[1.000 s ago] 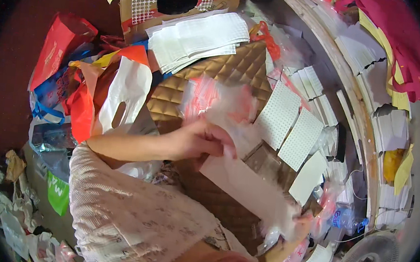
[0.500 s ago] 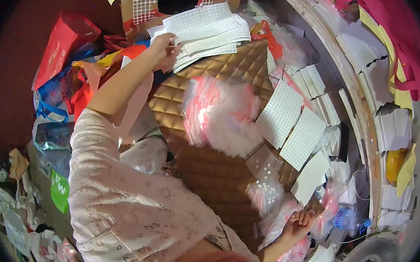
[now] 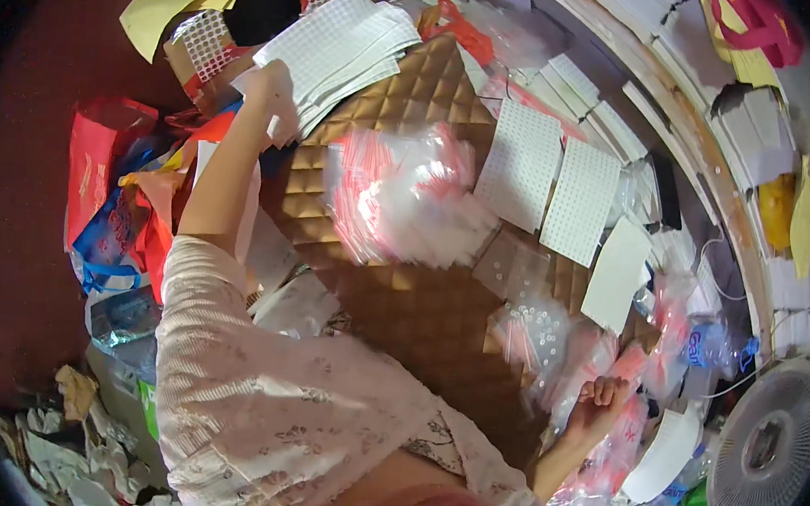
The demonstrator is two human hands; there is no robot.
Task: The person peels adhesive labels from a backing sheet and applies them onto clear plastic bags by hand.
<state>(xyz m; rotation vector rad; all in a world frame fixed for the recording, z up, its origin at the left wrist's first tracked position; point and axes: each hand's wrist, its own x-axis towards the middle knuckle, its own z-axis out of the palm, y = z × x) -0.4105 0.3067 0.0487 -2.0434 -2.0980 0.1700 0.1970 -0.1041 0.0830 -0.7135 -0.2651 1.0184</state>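
At the far left, my left hand [image 3: 272, 102] is closed at the near-left edge of a fanned stack of white dotted sheets [image 3: 336, 49]. Its fingers are partly hidden and slightly blurred. My right hand [image 3: 596, 405] hovers at the lower right with curled fingers, above pink-and-clear plastic bags [image 3: 614, 454]; whatever is in it cannot be made out. Between the hands, a heap of clear bags with pink edges [image 3: 405, 195] lies on a brown quilted mat [image 3: 371, 308]. Next to it is a clear bag of small round white pieces [image 3: 533, 332].
Two dotted white sheets [image 3: 519, 162] and a plain white card [image 3: 617, 276] lie right of the heap. A fan [image 3: 766, 444] and a plastic bottle [image 3: 715, 346] stand at the right. Red bags [image 3: 104, 164] crowd the left, and a cardboard box [image 3: 200, 62] stands behind.
The whole view has turned, shifting the mat and heap leftward. My left hand remains at the stack's edge, its fingers now more hidden. My right hand stays curled by the bags.
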